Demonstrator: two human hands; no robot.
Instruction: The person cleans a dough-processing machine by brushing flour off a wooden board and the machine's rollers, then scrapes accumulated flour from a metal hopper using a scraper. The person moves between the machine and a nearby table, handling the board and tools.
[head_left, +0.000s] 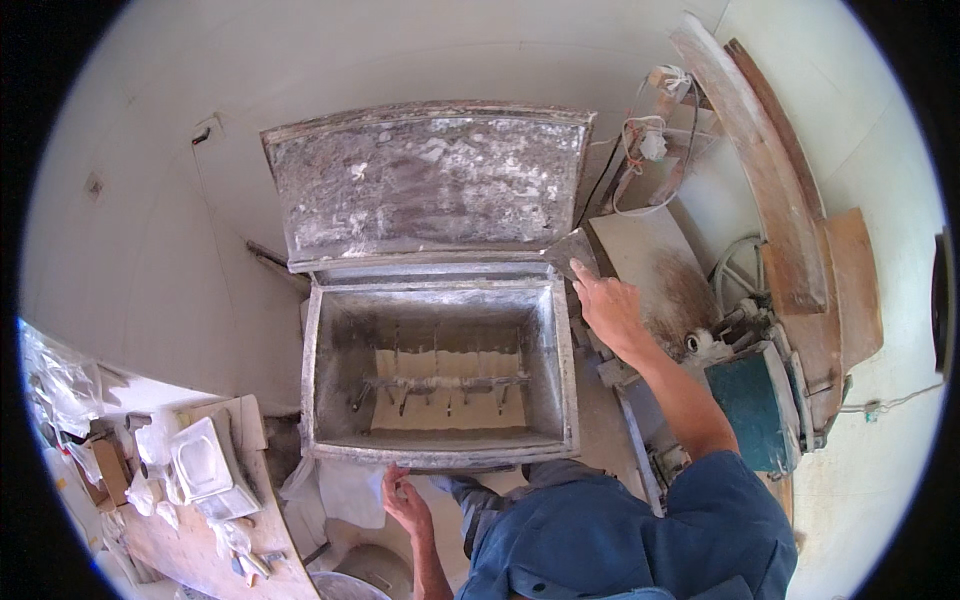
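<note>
Before me stands a metal mixing trough (309, 375) with its lid (427, 187) raised and leaning back. Pale powder lies in its bottom, and a horizontal shaft with thin paddles (450, 382) crosses above the powder. My right hand (611, 304) is at the trough's upper right corner, its index finger extended to a dark flat plate (576, 255); whether it grips anything is not clear. My left hand (406, 501) is just below the near rim, fingers loosely curled, with its fingertips close to the rim; any contact is hard to tell.
At lower left, a wooden table (187, 536) carries a white plastic container (210, 465), bags and small tools. On the right are a dusty board (652, 262), a spoked wheel (739, 274), a green machine housing (750, 405) and curved-looking wooden planks (772, 187). Cables hang at upper right.
</note>
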